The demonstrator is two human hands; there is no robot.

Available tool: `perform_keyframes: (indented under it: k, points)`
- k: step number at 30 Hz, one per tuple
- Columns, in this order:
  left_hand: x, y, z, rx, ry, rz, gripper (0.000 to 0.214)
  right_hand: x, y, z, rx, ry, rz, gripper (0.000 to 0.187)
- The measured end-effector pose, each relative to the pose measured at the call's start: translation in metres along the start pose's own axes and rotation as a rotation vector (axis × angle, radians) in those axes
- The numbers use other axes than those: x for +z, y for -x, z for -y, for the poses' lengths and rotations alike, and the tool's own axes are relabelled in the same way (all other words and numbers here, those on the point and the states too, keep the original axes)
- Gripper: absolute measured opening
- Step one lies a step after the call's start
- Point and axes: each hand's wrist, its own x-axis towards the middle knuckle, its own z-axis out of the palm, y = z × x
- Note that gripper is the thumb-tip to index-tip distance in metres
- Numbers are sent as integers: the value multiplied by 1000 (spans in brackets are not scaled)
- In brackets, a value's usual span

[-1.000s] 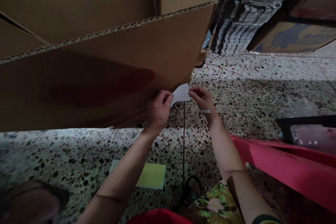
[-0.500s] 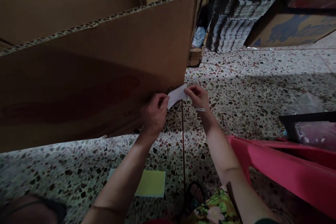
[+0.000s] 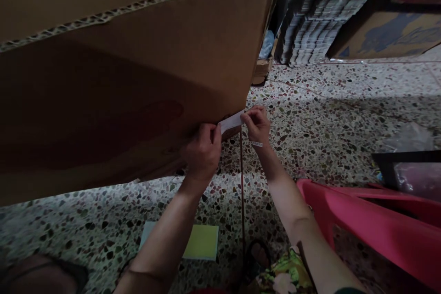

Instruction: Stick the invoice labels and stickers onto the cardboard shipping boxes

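Observation:
A small white paper label (image 3: 231, 122) is stretched between my two hands, close to the lower corner of a big cardboard box (image 3: 165, 73). My left hand (image 3: 204, 149) pinches the label's left end between thumb and fingers. At the other end, my right hand (image 3: 257, 124) pinches it the same way, just past the box's edge. A printed strip (image 3: 257, 144) is stuck across my right wrist. Whether the label touches the box, I cannot tell. My left hand hides part of the box's bottom edge.
A yellow sheet (image 3: 200, 242) lies on the speckled floor under my left forearm. To the right stands a pink plastic stool (image 3: 372, 211), near a clear plastic bag (image 3: 418, 177). Stacked flat bundles (image 3: 310, 32) and another carton (image 3: 386, 36) are behind.
Both hands have shifted slightly, and the label has tilted, so it now looks narrower and lies closer along the box's lower edge. The view has moved a little.

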Motion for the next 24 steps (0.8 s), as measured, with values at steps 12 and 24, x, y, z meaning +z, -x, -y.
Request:
perform_keyframes:
  k: [12,24]
  points:
    - [-5,-2,-2,6,32,-18,30,-2,-10,3,-33,-22,25,30]
    - [-34,2,3,302,40,-38,20,-12,10,22,-51,-76,61,21]
